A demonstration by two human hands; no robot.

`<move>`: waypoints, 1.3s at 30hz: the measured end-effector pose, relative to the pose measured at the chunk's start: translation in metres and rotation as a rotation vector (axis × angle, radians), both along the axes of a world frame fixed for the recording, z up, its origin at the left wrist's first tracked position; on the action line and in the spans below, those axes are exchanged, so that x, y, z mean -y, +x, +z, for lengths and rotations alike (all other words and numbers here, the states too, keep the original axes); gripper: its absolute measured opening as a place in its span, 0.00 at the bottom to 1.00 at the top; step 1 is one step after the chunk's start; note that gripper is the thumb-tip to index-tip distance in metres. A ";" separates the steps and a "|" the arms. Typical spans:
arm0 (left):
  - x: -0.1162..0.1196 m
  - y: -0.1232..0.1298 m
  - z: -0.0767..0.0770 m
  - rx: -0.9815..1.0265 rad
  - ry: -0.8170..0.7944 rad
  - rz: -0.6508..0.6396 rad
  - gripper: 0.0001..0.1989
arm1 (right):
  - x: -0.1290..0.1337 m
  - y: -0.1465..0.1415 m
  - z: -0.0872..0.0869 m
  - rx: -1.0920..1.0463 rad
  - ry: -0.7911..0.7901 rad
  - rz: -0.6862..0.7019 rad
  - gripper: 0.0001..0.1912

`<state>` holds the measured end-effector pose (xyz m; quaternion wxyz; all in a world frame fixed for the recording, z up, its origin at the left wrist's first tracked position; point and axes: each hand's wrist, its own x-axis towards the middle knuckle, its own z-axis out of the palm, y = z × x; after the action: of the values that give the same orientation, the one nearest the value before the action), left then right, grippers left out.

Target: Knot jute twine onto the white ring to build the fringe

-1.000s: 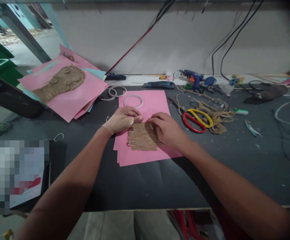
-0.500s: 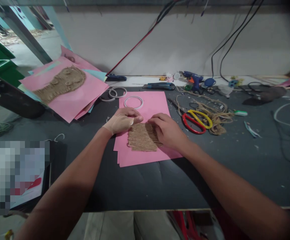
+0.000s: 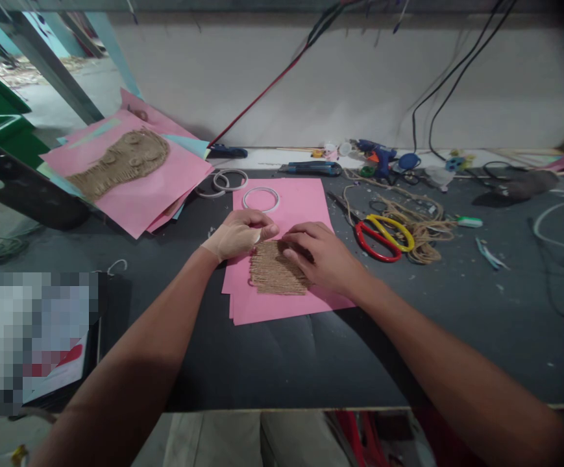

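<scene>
A block of brown twine rows (image 3: 278,271) lies on pink paper (image 3: 282,310) in front of me. At its upper left corner is my left hand (image 3: 240,235), closed, with thumb and fingers pressed together; whatever is between them is too small to make out. This hand looks covered by a thin pale glove. My right hand (image 3: 325,256) rests over the block's upper right part, fingers bent and the thumb apart from them. It covers the block's right edge. Just beyond my left hand, a white ring (image 3: 261,189) lies on the paper.
Red-and-yellow-handled scissors (image 3: 378,239) and tangled twine (image 3: 425,237) lie to the right. A utility knife (image 3: 311,168) and a blue glue gun (image 3: 379,154) are at the back. Stacked pink sheets (image 3: 135,211) with a twine shape stand left, beside a dark cylinder (image 3: 23,185).
My right hand's fingers have shifted slightly left along the block's top edge, and its thumb has spread from them. My left hand stays in place.
</scene>
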<state>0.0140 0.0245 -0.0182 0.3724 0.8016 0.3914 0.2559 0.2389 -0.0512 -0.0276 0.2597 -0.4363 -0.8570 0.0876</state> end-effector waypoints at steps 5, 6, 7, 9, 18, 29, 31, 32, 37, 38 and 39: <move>0.000 0.000 -0.001 -0.005 0.008 0.008 0.15 | 0.001 -0.001 0.001 0.015 -0.006 0.007 0.14; 0.000 0.000 -0.001 -0.004 0.009 0.007 0.15 | 0.001 -0.002 0.002 0.018 -0.009 0.002 0.14; 0.000 0.000 -0.001 -0.005 0.010 0.006 0.15 | 0.001 -0.002 0.002 0.019 -0.010 0.000 0.15; 0.000 0.000 0.000 -0.009 0.011 0.009 0.15 | 0.001 -0.001 0.003 0.016 -0.006 0.011 0.15; 0.001 0.000 0.003 -0.015 0.007 0.003 0.15 | 0.000 -0.002 0.002 0.049 -0.032 0.011 0.17; 0.002 0.001 0.003 -0.015 0.018 -0.003 0.13 | 0.001 -0.002 0.002 0.036 -0.046 0.005 0.16; 0.002 0.001 0.004 -0.020 0.016 -0.004 0.14 | 0.001 -0.002 0.002 0.028 -0.046 -0.004 0.17; 0.002 0.001 0.004 -0.019 0.017 -0.008 0.14 | 0.001 -0.002 0.002 0.021 -0.044 -0.004 0.18; 0.002 0.001 0.005 -0.022 0.019 -0.010 0.14 | 0.001 -0.002 0.002 0.023 -0.042 0.037 0.16; 0.002 0.001 0.005 -0.025 0.016 -0.007 0.13 | 0.001 -0.002 0.001 0.028 -0.043 0.034 0.16; 0.003 0.001 0.006 -0.025 0.013 -0.004 0.13 | 0.000 -0.002 0.001 0.031 -0.041 0.026 0.16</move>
<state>0.0155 0.0219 -0.0126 0.3628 0.8080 0.3927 0.2476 0.2366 -0.0517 -0.0266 0.2365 -0.4316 -0.8645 0.1017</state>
